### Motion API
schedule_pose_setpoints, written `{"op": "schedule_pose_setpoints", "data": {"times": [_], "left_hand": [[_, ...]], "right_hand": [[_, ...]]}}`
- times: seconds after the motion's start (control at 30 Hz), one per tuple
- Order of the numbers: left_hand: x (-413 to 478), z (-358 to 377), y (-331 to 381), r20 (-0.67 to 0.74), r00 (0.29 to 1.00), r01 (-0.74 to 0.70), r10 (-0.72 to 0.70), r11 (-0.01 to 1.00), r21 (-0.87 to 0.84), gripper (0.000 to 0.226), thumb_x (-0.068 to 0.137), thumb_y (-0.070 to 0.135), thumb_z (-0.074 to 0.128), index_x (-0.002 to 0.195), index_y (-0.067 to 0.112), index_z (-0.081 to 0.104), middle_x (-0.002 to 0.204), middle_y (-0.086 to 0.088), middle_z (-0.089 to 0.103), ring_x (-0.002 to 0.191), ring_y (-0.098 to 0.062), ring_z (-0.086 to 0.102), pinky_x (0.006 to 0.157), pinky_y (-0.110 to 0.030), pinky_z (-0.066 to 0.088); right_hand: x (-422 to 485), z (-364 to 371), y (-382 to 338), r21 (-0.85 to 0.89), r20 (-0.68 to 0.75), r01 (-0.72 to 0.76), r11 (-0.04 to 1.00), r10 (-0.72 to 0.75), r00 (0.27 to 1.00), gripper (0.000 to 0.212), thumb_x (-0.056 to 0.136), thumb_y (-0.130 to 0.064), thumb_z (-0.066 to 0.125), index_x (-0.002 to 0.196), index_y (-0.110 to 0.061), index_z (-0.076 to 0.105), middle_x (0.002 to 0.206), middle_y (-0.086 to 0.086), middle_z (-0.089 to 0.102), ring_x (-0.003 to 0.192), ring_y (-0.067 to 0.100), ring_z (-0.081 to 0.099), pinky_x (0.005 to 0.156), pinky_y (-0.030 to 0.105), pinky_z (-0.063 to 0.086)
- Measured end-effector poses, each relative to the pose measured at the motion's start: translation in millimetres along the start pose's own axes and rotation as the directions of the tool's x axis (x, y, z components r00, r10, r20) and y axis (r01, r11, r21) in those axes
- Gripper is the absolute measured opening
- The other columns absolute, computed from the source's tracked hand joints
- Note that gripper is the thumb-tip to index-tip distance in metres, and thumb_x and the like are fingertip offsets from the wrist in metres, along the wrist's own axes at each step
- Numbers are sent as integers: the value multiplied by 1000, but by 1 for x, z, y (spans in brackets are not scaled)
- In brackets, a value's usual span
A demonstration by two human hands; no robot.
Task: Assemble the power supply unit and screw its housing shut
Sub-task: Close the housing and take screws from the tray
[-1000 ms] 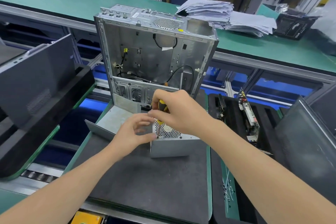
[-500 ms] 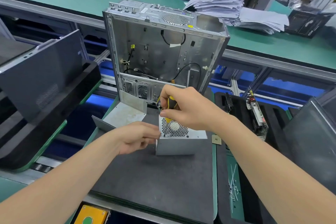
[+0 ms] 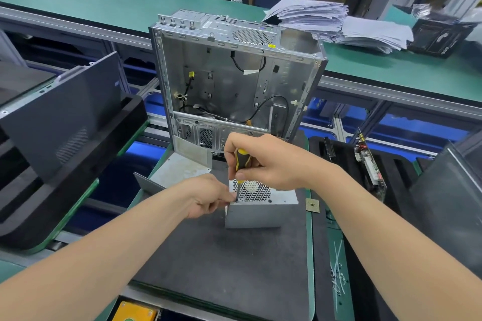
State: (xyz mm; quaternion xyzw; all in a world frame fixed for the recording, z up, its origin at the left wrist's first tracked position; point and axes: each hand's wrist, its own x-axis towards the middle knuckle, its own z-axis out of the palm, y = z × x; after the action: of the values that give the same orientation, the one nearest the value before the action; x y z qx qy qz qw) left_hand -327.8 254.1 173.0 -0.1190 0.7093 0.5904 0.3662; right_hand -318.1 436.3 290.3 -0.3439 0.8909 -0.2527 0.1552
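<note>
Dark grey foam mat (image 3: 221,268) on a green-edged table (image 3: 312,255), assembly line all round, and an open silver computer case (image 3: 234,81) standing just beyond the fingers. Right under them sits the small grey sheet-metal power supply box (image 3: 253,216), with its honeycomb fan grille (image 3: 251,190) facing up.

Right hand (image 3: 271,161) is wrapped tight round the yellow-and-black screwdriver (image 3: 241,157), shaft pointing straight down at the box's top corner, on the side nearest the other hand. Left hand (image 3: 208,195) has its fingers (image 3: 229,198) curled in and bunched right at the tip. Whether they're pinching a screw, the shaft or just the box edge, can't tell from here.

My guess on handling: the box is stiff and fairly hefty for its size, but thin-walled with sharp folded edges, and it could twist under the downward push. I'd brace it by the plain side walls, not the grille, which probably dents.
</note>
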Motion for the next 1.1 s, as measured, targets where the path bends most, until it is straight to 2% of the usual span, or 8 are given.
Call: {"op": "schedule_pose_setpoints", "data": {"times": [0.17,0.4,0.57,0.73,0.83,0.9,1.0,1.1], "left_hand": [[2,0,3,41,999,31,-31,1000,-2,29,97,-6,62,75,12,56,73,-2,61,67,-12,47,60,-23,32],[11,7,5,-35,999,-9,16,980,197,21,99,-9,54,86,8,54,82,-8,57,72,-18,45,61,-25,30],[14,9,3,-88,996,-6,26,975,223,16,97,-10,53,91,4,50,79,-9,56,81,-23,45,58,-27,29],[14,10,3,-92,995,-23,44,975,221,12,98,-7,57,101,2,49,81,-11,54,87,-25,44,57,-27,31],[15,11,2,-91,994,-34,55,975,220,15,99,-3,59,93,4,48,75,-8,52,75,-20,43,56,-27,32],[14,8,1,-57,996,-55,68,976,209,17,99,-3,59,90,6,49,74,-7,52,71,-18,43,57,-27,34],[11,-4,-1,116,988,-112,100,988,102,26,98,-7,58,79,11,57,70,-4,54,64,-14,47,60,-26,38],[9,-15,-8,257,958,-132,128,991,-4,41,94,-5,66,61,21,65,67,-1,58,63,-10,53,61,-23,43]], "right_hand": [[-1,3,4,36,-49,1,999,0,999,26,100,-11,65,105,-29,47,98,-11,74,87,16,70,80,45,58],[0,8,1,-2,-121,-40,999,40,992,28,99,-19,69,101,-32,44,94,-9,74,83,16,70,78,47,58],[-1,20,-2,-11,-244,-130,991,124,962,32,95,-23,74,96,-36,45,83,-12,70,70,6,64,68,37,55],[-2,32,-9,88,-388,-267,960,280,878,31,92,-29,76,101,-27,47,80,0,65,73,21,66,70,39,57],[-2,38,-14,171,-441,-364,916,401,803,39,91,-33,78,99,-24,41,88,7,64,80,31,70,74,46,60],[-2,38,-16,119,-432,-344,931,360,827,41,90,-36,78,98,-24,40,87,6,63,78,30,68,73,47,59],[-3,25,-12,-38,-305,-177,984,157,939,30,94,-35,74,103,-24,49,88,-4,65,83,20,60,75,43,54],[-8,15,-2,154,-110,34,987,-17,994,18,99,-9,66,111,-18,56,110,-2,71,104,14,66,88,37,54]]}}
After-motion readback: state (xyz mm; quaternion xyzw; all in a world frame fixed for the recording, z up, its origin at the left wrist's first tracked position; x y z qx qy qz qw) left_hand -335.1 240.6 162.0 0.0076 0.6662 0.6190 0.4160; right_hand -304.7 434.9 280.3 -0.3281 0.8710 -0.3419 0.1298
